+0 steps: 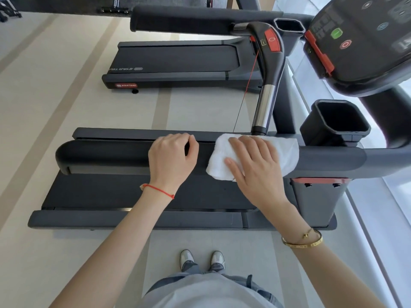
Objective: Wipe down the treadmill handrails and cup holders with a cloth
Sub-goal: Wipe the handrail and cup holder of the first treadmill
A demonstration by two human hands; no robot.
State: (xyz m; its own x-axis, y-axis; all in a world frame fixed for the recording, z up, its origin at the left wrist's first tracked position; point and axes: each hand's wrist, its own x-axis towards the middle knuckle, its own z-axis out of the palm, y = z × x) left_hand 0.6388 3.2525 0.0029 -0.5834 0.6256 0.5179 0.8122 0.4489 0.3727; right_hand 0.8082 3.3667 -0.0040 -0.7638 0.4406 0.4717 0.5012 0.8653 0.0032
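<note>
Two hands work on the near handrail (106,155), the dark padded bar running across the middle of the frame. The right hand (255,167) lies flat on a white cloth (287,152), fingers straight and spread, pressing it onto the top of the rail just right of center; the grip is released rather than clenched, with nothing pinched. The left hand (172,158) sits just beside the cloth to the left, its fingers curled over the far edge of the rail and grasping it, apparently to steady the person.

The cloth looks like a small folded towel: soft, light and limp, draping over the curve of the rail and hanging a little over its near side. It should slide easily on the smooth padding but could bunch or slip off if pressed only at one corner, so a flat palm in the middle, or fingers wrapped round the bar with the cloth between, seems the better hold.

Right of the cloth, the near cup holder (335,123) stands open and deep in the center right; a second cup holder (289,25) and the far handrail (178,20) lie along the top. Wiping inside the holders would likely need the cloth bunched and pushed down with the fingertips.
</note>
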